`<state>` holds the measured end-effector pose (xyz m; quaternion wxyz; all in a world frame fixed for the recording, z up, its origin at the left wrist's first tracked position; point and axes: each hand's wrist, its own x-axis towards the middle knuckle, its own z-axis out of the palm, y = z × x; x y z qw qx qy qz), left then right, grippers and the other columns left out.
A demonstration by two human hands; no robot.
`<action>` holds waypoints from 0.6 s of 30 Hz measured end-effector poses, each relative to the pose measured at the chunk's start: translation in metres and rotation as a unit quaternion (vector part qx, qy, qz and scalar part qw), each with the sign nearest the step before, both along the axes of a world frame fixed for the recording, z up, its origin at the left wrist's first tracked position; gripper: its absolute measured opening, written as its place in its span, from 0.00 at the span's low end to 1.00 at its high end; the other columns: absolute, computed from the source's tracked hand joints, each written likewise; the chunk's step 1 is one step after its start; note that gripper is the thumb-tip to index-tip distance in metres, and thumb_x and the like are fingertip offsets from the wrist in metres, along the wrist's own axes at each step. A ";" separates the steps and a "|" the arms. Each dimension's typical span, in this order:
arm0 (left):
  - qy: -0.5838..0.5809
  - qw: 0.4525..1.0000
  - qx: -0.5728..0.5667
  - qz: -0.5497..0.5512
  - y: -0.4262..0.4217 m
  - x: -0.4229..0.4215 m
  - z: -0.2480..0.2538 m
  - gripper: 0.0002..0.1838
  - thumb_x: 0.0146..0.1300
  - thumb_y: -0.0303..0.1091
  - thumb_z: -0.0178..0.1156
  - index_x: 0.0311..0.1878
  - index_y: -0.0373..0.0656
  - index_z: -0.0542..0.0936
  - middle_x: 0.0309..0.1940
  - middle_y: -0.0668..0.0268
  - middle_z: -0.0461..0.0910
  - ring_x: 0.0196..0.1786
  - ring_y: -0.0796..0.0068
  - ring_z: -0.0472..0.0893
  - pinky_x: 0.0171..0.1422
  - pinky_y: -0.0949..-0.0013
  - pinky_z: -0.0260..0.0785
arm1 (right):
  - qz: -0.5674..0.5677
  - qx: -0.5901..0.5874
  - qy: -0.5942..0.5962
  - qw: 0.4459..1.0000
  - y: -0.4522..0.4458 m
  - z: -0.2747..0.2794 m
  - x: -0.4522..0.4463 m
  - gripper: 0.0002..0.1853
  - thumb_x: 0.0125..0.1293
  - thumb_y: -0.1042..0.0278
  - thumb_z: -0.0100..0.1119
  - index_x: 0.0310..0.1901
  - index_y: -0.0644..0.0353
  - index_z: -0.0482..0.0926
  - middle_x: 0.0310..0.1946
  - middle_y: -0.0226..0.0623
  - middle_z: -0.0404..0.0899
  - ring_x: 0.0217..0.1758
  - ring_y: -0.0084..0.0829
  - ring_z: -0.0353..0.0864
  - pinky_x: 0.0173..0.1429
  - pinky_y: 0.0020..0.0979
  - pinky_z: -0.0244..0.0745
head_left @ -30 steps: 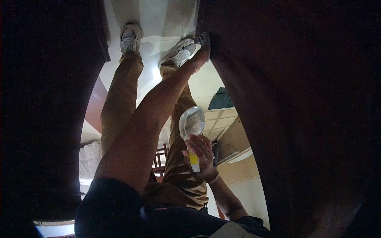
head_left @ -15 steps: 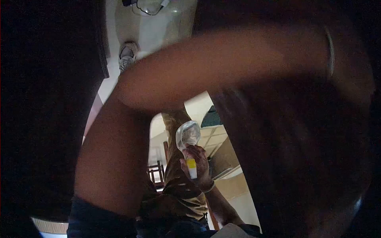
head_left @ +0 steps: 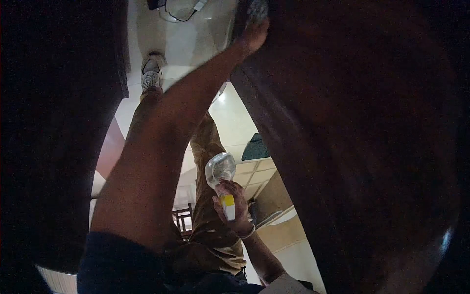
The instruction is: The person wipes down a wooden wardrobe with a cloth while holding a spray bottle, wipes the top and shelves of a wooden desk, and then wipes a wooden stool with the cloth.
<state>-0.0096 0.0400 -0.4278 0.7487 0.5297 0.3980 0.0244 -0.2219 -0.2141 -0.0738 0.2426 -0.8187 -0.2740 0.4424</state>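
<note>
My left hand (head_left: 255, 35) reaches far forward, at the top of the view, against a large dark panel (head_left: 342, 147). Its fingers are closed round a crumpled greyish cloth (head_left: 258, 10), which lies against the panel near its edge; the fingertips are hard to see. Lower down, close to my legs, my right hand (head_left: 232, 203) is wrapped round the neck of a clear spray bottle (head_left: 221, 167). The bottle has a yellow and white spray head (head_left: 227, 206) that points towards me, and its body tilts away from me.
Another dark surface (head_left: 54, 122) fills the left side. Between the two lie pale floor and my shoe (head_left: 152, 71). A cable with a white plug (head_left: 198, 6) is on the floor at the top. A dark wooden stool or chair (head_left: 183, 218) stands lower down.
My left arm has swung from across the dark panel on the right to stretch forward, the cloth now at the panel's far edge. The spray bottle and right hand have shifted slightly left in view.
</note>
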 end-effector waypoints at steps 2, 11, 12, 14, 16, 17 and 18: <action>-0.055 0.984 -0.164 0.043 -0.035 -0.044 0.060 0.47 0.80 0.65 0.37 0.83 0.33 0.45 0.85 0.43 0.41 0.87 0.49 0.40 0.88 0.58 0.37 | -0.026 0.016 0.001 1.000 0.013 0.011 0.003 0.21 0.63 0.73 0.72 0.57 0.63 0.80 0.59 0.48 0.82 0.63 0.49 0.80 0.67 0.47 0.73; -0.077 0.995 -0.014 -0.065 -0.017 -0.047 0.284 0.44 0.82 0.59 0.38 0.83 0.31 0.40 0.85 0.41 0.36 0.87 0.49 0.35 0.88 0.57 0.32 | 0.017 0.042 -0.070 0.997 0.006 0.085 0.032 0.23 0.66 0.74 0.68 0.62 0.63 0.76 0.54 0.44 0.84 0.58 0.48 0.82 0.63 0.45 0.74; -0.117 0.992 0.020 -0.033 0.004 -0.026 0.327 0.43 0.82 0.57 0.39 0.83 0.32 0.41 0.85 0.41 0.34 0.87 0.47 0.34 0.88 0.55 0.31 | 0.014 0.036 -0.098 0.994 0.007 0.101 0.035 0.23 0.66 0.74 0.67 0.62 0.63 0.77 0.52 0.42 0.85 0.56 0.47 0.82 0.63 0.44 0.74; -0.209 0.975 0.068 0.024 0.025 0.001 0.418 0.42 0.82 0.54 0.41 0.84 0.34 0.42 0.85 0.41 0.31 0.87 0.45 0.31 0.88 0.52 0.30 | -0.057 0.035 -0.112 0.991 -0.011 0.129 0.012 0.25 0.67 0.66 0.67 0.63 0.63 0.77 0.57 0.52 0.81 0.56 0.54 0.80 0.64 0.48 0.73; -0.267 0.944 0.194 0.001 0.027 0.031 0.521 0.41 0.80 0.49 0.46 0.83 0.35 0.45 0.84 0.40 0.30 0.86 0.40 0.30 0.88 0.46 0.29 | -0.121 0.035 -0.155 0.980 -0.025 0.153 0.009 0.24 0.67 0.66 0.68 0.63 0.61 0.77 0.55 0.53 0.82 0.54 0.54 0.81 0.63 0.49 0.74; -0.295 0.922 0.249 -0.004 0.017 0.027 0.564 0.40 0.79 0.47 0.49 0.83 0.35 0.46 0.84 0.39 0.30 0.86 0.37 0.29 0.88 0.43 0.28 | -0.157 0.037 -0.173 0.972 -0.036 0.162 -0.004 0.24 0.67 0.66 0.67 0.63 0.61 0.77 0.53 0.53 0.83 0.53 0.54 0.82 0.61 0.49 0.75; -0.354 0.879 0.317 -0.037 -0.011 0.013 0.609 0.39 0.75 0.44 0.53 0.81 0.35 0.52 0.84 0.38 0.31 0.85 0.33 0.29 0.86 0.38 0.28 | -0.194 0.049 -0.194 0.960 -0.059 0.174 -0.025 0.24 0.67 0.66 0.67 0.63 0.62 0.77 0.52 0.53 0.83 0.52 0.54 0.83 0.60 0.49 0.76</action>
